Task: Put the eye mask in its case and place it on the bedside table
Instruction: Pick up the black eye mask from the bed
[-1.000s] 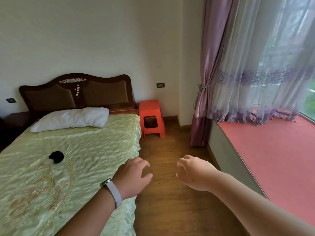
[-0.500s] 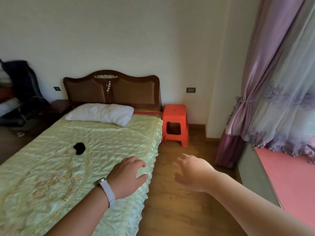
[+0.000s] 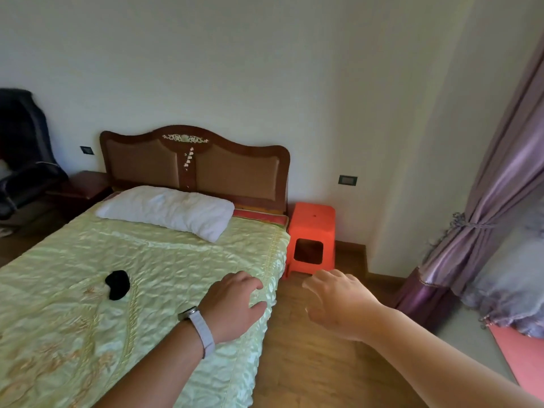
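No readable text, label, brand, number or sign appears anywhere in this view. The carved dark wooden headboard [image 3: 194, 169] carries only a pale floral ornament at its top centre, not lettering. The face of the wristwatch with a pale lilac strap [image 3: 196, 325] is turned away and too small to read.

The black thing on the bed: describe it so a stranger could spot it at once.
Start at the bed with the pale green quilted cover and the white pillow at its head. Below the pillow, toward the cover's left half, lies a small black eye mask. It is the only dark item on the bedspread.
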### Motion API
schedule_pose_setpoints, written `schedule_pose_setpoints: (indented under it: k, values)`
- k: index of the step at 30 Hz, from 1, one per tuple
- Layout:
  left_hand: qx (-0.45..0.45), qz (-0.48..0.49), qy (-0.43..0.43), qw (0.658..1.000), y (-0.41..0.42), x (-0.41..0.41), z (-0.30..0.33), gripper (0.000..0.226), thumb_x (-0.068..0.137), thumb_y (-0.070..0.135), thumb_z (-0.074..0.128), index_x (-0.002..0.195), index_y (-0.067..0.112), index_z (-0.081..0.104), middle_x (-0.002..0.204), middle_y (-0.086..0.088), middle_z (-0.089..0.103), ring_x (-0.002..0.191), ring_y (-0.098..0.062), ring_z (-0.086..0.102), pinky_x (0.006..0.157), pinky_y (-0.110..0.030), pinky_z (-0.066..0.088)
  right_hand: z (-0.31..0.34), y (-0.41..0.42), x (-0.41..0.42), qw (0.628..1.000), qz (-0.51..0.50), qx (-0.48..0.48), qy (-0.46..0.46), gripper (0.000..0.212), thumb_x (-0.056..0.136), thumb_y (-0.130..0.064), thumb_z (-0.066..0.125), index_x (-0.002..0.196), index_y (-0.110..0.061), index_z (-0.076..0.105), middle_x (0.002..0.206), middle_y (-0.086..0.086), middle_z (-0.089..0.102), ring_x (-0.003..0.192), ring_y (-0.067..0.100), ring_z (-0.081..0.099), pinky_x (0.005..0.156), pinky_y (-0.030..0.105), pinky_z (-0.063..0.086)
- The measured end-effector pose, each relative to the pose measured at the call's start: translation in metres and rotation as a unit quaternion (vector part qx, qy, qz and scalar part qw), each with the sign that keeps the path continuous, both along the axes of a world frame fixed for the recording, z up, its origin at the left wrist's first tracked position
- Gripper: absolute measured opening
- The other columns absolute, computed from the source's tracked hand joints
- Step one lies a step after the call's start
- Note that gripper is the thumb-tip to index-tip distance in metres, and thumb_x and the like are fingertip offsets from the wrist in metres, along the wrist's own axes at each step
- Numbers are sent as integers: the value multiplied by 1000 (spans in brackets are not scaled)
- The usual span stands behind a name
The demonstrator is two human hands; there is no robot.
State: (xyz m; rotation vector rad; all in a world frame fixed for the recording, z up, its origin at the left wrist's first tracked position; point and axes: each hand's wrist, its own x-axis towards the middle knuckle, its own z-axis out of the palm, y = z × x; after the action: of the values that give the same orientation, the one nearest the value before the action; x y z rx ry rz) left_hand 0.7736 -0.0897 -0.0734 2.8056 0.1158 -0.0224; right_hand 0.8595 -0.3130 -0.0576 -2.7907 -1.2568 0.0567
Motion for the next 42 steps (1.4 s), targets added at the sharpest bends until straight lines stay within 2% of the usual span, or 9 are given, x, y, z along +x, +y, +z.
schedule_pose_setpoints:
  k: [4,13,18,28,36,42]
  values:
    - [-11,11,9,1000,27,22,1,45,93,49,53,132,26,58,135,10,55,126,-13,49,103,-29,41,1,34,31,1000,7,-3,20,45,89,-48,47,130,-28,46,129,-5,51,119,20,44,99,38,37]
    - [17,69,32,997,74,69,-12,49,93,51,51,135,27,55,135,10,56,125,-14,50,102,-31,42,-23,105,111,996,86,1,37,50,86,-48,47,131,-26,48,125,-1,53,112,23,49,89,42,45]
    - [59,119,42,990,94,113,-16,53,93,51,49,141,28,49,139,9,54,128,-15,48,103,-32,41,-34,141,175,986,161,16,38,49,87,-50,46,128,-22,50,121,2,54,106,25,52,83,38,47]
    - [60,240,81,965,115,206,-6,52,93,51,49,140,28,51,138,8,54,126,-15,49,105,-33,41,-43,204,301,955,293,6,52,48,88,-48,45,125,-19,51,114,4,56,98,27,54,80,40,47]
    - [71,359,106,925,131,185,-1,50,94,53,47,139,31,49,141,10,52,127,-13,49,105,-32,40,-43,270,318,910,408,19,75,49,90,-49,45,129,-20,48,116,3,54,98,25,55,79,36,46]
    - [48,421,111,899,165,156,-13,51,94,54,47,138,30,51,139,9,53,127,-14,50,104,-34,42,-52,328,304,883,459,14,93,51,91,-47,45,135,-22,44,126,1,51,108,23,53,85,33,44]
